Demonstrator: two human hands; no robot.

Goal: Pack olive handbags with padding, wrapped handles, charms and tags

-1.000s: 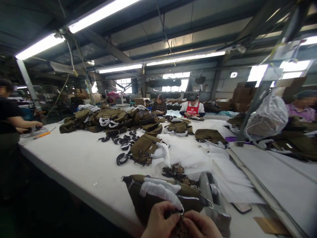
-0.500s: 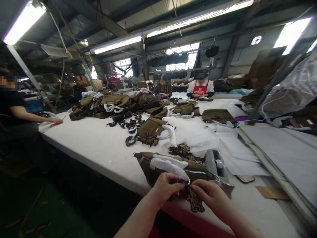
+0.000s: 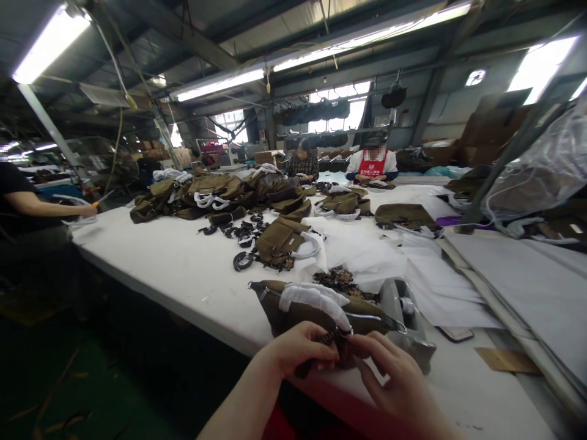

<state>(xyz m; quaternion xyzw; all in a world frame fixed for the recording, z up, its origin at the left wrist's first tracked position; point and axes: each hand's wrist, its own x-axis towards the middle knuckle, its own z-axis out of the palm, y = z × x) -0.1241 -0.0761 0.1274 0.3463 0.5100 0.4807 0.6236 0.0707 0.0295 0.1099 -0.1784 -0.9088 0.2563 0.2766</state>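
Observation:
An olive-brown handbag [image 3: 293, 308] lies at the near edge of the white table [image 3: 183, 269], its handle wrapped in white paper [image 3: 312, 299]. My left hand [image 3: 296, 351] pinches the bag's front near a metal ring, fingers closed on it. My right hand [image 3: 389, 373] is curled close beside it, fingertips touching the same spot on the bag. The leopard-print tag seen earlier is hidden between my fingers.
A grey tape dispenser [image 3: 406, 315] stands right of the bag. Leopard-print pieces [image 3: 342, 278], more olive bags [image 3: 282, 238], black straps [image 3: 243, 235] and white paper sheets [image 3: 440, 287] cover the table. Two people sit at the far end; another person's arm [image 3: 46, 205] reaches in at left.
The view dropped and steadied. The leopard-print tag that hung between my fingers half a second ago is now tucked out of sight against the bag, and my hands have closed together.

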